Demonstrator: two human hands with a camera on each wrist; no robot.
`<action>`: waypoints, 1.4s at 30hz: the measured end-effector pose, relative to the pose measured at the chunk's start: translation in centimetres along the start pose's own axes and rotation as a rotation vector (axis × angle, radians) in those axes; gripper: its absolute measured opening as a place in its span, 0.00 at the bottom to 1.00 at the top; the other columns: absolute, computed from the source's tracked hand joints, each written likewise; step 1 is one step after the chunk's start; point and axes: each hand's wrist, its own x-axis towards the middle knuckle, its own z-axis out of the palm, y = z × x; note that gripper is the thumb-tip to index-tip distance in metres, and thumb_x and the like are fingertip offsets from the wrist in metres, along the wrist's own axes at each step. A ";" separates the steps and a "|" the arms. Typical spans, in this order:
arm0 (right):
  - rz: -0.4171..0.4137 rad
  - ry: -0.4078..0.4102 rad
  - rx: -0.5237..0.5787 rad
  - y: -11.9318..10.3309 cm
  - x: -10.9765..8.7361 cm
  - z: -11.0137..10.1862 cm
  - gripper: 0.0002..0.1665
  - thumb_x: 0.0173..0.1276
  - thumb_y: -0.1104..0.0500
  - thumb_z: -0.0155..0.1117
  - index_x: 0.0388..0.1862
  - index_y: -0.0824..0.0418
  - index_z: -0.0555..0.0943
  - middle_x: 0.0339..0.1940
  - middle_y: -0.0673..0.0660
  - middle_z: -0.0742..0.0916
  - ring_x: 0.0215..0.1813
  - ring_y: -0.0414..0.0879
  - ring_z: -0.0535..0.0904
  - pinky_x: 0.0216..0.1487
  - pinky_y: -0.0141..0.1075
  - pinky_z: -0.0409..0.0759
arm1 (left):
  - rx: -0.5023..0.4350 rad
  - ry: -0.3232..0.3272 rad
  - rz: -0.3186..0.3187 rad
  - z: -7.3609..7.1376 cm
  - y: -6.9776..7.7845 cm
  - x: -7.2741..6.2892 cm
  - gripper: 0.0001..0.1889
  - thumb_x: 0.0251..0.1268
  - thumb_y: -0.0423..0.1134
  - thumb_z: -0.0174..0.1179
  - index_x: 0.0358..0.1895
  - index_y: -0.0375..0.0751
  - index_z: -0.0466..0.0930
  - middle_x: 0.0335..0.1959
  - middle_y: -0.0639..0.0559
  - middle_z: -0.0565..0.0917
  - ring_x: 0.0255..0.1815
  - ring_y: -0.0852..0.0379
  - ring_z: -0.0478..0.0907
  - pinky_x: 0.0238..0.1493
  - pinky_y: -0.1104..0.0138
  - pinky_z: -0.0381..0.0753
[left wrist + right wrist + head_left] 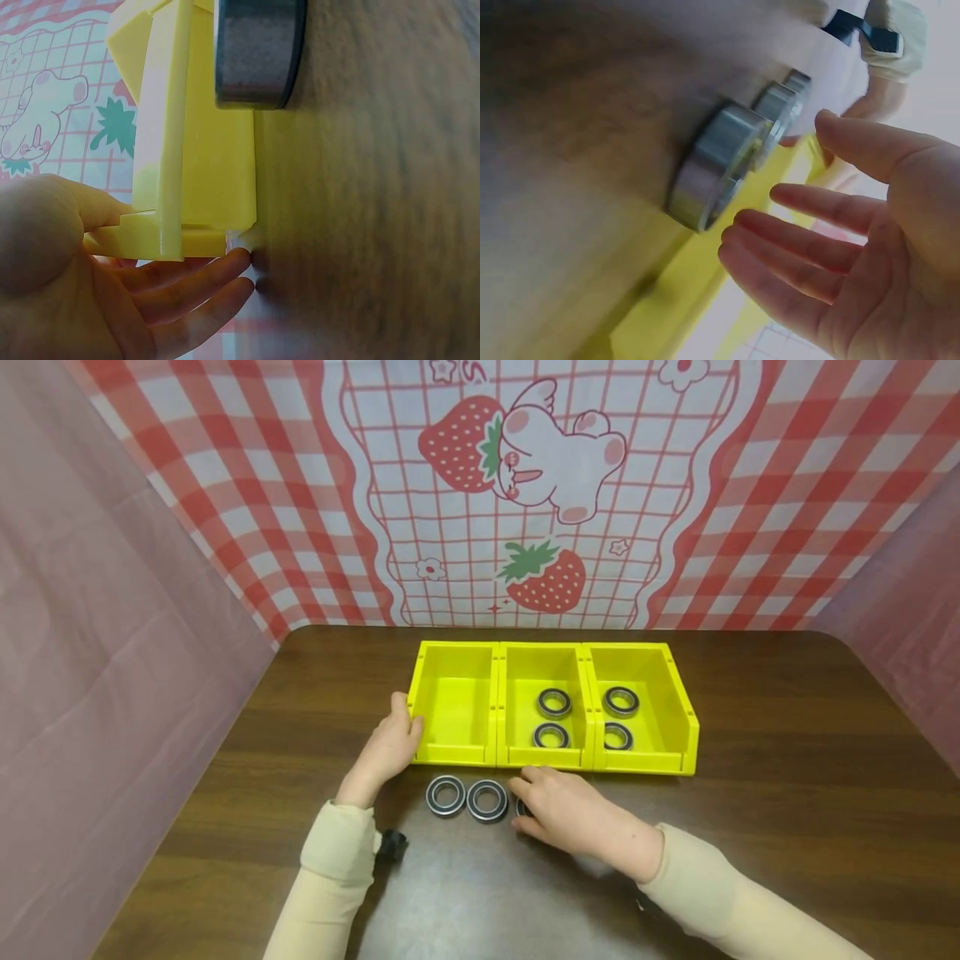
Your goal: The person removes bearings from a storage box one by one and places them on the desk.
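My left hand (pixel 386 747) grips the outer side wall of the left yellow bin (pixel 453 755), thumb over the edge and the other fingers along the outside. On the table in front of the bins lie three ball bearings in a row: a left bearing (pixel 446 813), a middle bearing (pixel 487 819) and a right bearing (pixel 521 808). Over that right one is my right hand (pixel 566 810), which partly hides it in the head view. From the right wrist, the nearest bearing (pixel 712 161) appears beside the spread fingers, with a gap between them. The right hand holds nothing.
Two bearings lie in the middle bin (pixel 543 760) and two in the right bin (pixel 645 762); the three bins stand side by side. A checked cloth (pixel 292 485) with strawberries hangs behind the wooden table (pixel 787 735). Pink cloth (pixel 112 610) hangs at the sides.
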 end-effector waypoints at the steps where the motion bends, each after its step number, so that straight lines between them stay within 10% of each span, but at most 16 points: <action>1: -0.006 0.002 0.009 0.0 0.1 -0.2 0.19 0.55 0.48 0.66 0.38 0.60 0.77 0.27 0.50 0.75 0.28 0.42 0.71 0.28 0.34 0.72 | -0.001 0.000 -0.002 0.0 0.0 0.0 0.18 0.68 0.40 0.42 0.55 0.36 0.51 0.33 0.36 0.75 0.27 0.48 0.72 0.31 0.58 0.72; 18: 0.077 0.235 0.043 1.9 1.8 -3.4 0.15 0.56 0.54 0.67 0.37 0.64 0.80 0.30 0.54 0.77 0.29 0.43 0.74 0.30 0.33 0.75 | -0.010 -0.004 0.002 -0.1 0.1 0.0 0.18 0.68 0.40 0.41 0.55 0.35 0.52 0.31 0.37 0.74 0.27 0.48 0.72 0.30 0.59 0.72; 28: 0.223 0.220 0.061 4.0 3.1 -2.9 0.15 0.56 0.58 0.66 0.41 0.65 0.79 0.36 0.58 0.78 0.34 0.47 0.77 0.33 0.36 0.78 | -0.021 -0.011 -0.001 -0.1 0.2 -0.1 0.18 0.68 0.40 0.41 0.55 0.36 0.52 0.31 0.38 0.74 0.26 0.49 0.71 0.30 0.59 0.72; 42: 0.224 0.136 0.028 5.6 4.3 -2.4 0.11 0.55 0.68 0.63 0.39 0.64 0.81 0.38 0.62 0.81 0.36 0.52 0.79 0.36 0.40 0.78 | -0.024 -0.005 0.008 -0.1 0.0 0.0 0.17 0.68 0.39 0.42 0.54 0.35 0.52 0.31 0.38 0.74 0.26 0.49 0.72 0.30 0.60 0.72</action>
